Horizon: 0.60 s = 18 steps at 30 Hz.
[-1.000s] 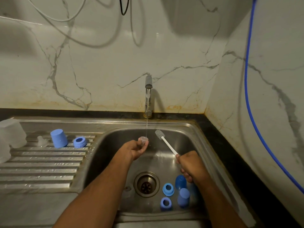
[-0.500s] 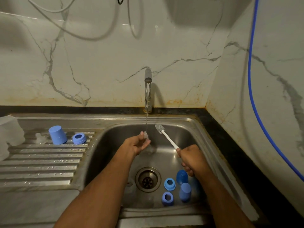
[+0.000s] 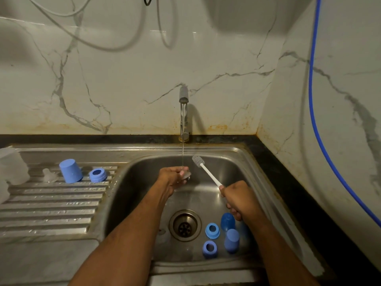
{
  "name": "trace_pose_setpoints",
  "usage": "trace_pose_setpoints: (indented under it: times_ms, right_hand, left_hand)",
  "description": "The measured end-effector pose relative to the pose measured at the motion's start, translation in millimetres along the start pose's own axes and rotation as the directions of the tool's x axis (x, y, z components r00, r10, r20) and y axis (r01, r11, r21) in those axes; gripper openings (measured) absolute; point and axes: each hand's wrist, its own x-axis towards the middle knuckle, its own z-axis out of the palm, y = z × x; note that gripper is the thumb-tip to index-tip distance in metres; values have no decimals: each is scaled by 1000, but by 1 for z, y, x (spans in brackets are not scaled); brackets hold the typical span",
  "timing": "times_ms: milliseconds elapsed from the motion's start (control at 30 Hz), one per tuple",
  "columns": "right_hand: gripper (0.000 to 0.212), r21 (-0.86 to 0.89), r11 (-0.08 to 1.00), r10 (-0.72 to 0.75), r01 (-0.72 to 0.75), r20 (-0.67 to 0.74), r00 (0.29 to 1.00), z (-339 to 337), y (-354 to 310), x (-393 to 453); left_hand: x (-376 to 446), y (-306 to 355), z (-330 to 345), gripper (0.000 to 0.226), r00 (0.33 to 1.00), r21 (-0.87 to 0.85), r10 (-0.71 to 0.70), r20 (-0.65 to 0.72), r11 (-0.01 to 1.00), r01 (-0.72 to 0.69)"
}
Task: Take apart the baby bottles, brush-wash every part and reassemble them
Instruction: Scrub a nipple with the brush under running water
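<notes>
My left hand [image 3: 172, 178] pinches a small clear teat [image 3: 186, 174] under the thin water stream from the tap [image 3: 183, 112]. My right hand [image 3: 240, 200] grips the white handle of a bottle brush [image 3: 206, 169]; its grey head points up-left, just right of the stream. On the sink floor lie two blue collar rings [image 3: 212, 230] [image 3: 209, 248] and two blue caps [image 3: 231, 240] [image 3: 227, 221]. The drainboard holds a blue cap [image 3: 70, 170], a blue ring [image 3: 98, 175], a clear teat [image 3: 49, 176] and frosted bottle bodies [image 3: 12, 166] at the far left.
The steel sink basin [image 3: 247, 168] has a drain [image 3: 185, 225] at its centre. A ribbed drainboard [image 3: 49, 211] lies to the left. Marble walls close the back and right, with a blue hose [image 3: 315, 112] hanging on the right wall.
My left hand has turned the teat under the stream, and the brush has stayed raised beside it. The camera view shifted slightly.
</notes>
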Motion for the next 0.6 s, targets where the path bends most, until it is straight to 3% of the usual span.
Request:
trace_pose_setpoints:
  times_ms: [167,333,467,600]
  right_hand:
    - [32,19,999,40,-40,-3,999,4,-4,-5]
    - [34,11,1000,26,-25,-26,999,7,-6,-9]
    - [33,17,999,28,-28,-1,1000,4,-5,-7]
    - [34,25,998,55,-55,3,998,4,-7,-5]
  left_hand:
    - [-3,8,-7,31,971,-189,-183,154,959,210]
    - [4,3,-12,13,918,-514,-336,210,761,396]
    - [3,2,-10,16,908,-535,-337,248,734,418]
    - [1,8,-7,11,931,-484,-304,202,795,365]
